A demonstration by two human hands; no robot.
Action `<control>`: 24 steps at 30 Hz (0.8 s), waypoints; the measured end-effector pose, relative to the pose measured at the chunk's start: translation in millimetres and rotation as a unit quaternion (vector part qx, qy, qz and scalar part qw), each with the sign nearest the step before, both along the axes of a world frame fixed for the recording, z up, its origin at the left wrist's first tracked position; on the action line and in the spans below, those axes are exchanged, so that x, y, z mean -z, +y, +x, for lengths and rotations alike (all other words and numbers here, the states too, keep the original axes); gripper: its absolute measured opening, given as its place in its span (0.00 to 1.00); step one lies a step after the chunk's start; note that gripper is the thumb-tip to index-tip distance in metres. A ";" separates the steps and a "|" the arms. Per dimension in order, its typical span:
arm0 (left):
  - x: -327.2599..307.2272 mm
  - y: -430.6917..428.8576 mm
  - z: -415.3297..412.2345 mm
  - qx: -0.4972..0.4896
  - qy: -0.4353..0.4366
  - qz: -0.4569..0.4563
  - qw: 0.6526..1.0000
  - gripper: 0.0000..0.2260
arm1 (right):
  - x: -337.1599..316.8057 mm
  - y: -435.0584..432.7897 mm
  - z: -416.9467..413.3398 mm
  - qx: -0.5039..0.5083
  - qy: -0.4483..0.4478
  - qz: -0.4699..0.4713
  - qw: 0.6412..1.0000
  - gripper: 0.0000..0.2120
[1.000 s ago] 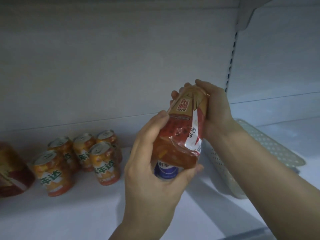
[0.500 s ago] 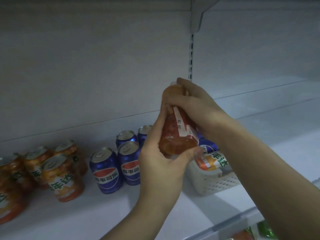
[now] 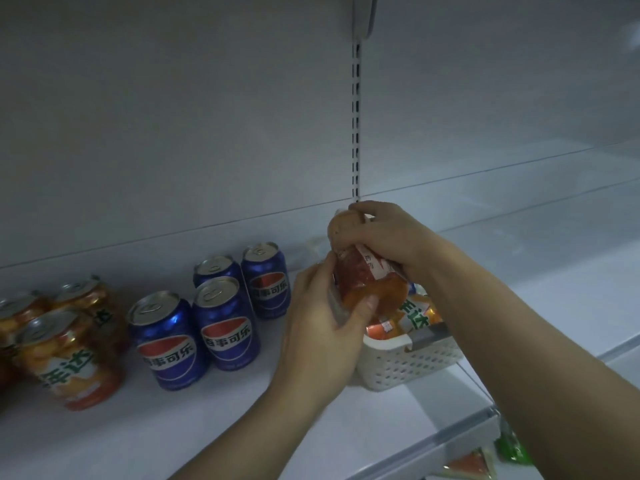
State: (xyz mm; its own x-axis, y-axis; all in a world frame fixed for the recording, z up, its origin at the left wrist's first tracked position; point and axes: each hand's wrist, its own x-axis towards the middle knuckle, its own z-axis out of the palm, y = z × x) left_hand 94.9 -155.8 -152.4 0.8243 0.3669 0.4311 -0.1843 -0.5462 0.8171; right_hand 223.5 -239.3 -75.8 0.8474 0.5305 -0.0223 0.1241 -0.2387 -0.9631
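An orange bottle with a red and white label [image 3: 360,275] is held tilted above the white perforated basket [image 3: 408,365]. My left hand [image 3: 325,327] grips its lower end, with the thumb across the bottom. My right hand [image 3: 388,237] wraps over its upper part and hides the cap. The basket stands on the white shelf [image 3: 242,420] and holds an orange can [image 3: 415,313] lying on its side.
Several blue cola cans [image 3: 225,323] stand upright left of the basket. Orange drink cans [image 3: 69,358] stand further left. A slotted upright [image 3: 355,126] runs down the back wall. Packets [image 3: 474,465] show on a lower shelf at bottom right.
The view has swung right and down, bringing the blue cans and basket into sight. Both hands have lowered the bottle towards the basket.
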 end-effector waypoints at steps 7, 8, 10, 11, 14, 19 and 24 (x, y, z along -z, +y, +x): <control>13.0 -3.5 3.2 -0.032 -0.013 -0.022 0.999 0.22 | 6.5 10.2 10.5 -0.029 -0.012 -0.130 0.991 0.15; 13.5 -3.7 3.1 -0.034 -0.015 -0.029 0.999 0.21 | 7.0 11.3 11.7 -0.028 -0.020 -0.140 0.990 0.18; 12.3 -5.1 2.1 -0.036 -0.016 -0.036 0.999 0.22 | 6.8 10.0 12.0 -0.029 -0.028 -0.149 0.988 0.23; 11.9 -5.9 1.7 -0.036 -0.017 -0.038 0.998 0.23 | 7.0 8.0 12.0 -0.030 -0.033 -0.148 0.988 0.25; 9.8 -7.9 1.2 -0.041 -0.009 -0.055 0.998 0.23 | 9.6 2.9 11.5 -0.023 -0.083 -0.156 0.984 0.31; 6.0 -12.5 1.7 -0.037 -0.034 -0.097 0.994 0.23 | 11.8 0.2 12.3 0.006 -0.138 -0.167 0.976 0.26; 0.2 -13.1 -0.7 -0.036 -0.059 -0.071 0.995 0.25 | 19.2 -1.3 9.3 0.021 -0.098 -0.127 0.987 0.17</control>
